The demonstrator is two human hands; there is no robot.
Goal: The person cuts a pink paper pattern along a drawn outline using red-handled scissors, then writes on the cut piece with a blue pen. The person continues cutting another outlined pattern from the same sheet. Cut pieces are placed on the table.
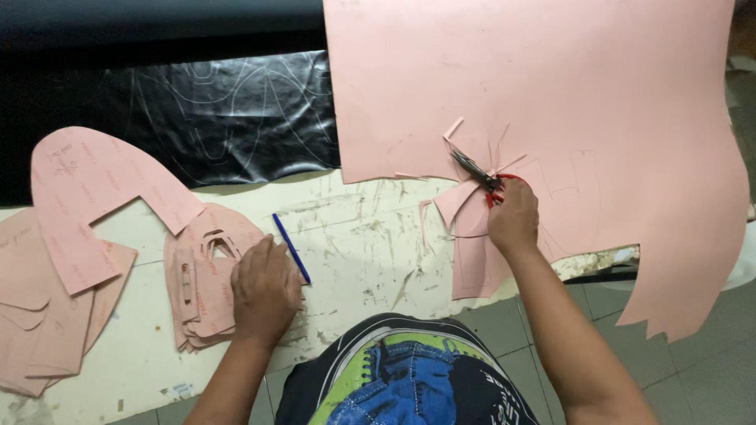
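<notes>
At frame centre-right, the right hand (513, 219) is gripping red-handled scissors (482, 175), cutting the pink sheet (551, 94); following the drawn outlines closely seems wise. The left hand (265, 287) is lying flat, empty, on cut pink pieces (201, 275) on the table (370, 244).

Your right hand (513, 216) hides most of the scissors' red handles (498, 189). Above it, the pink sheet (551, 79) runs off the top edge. Left of your left hand (265, 285), pink cut pieces (31, 315) are cropped.
</notes>
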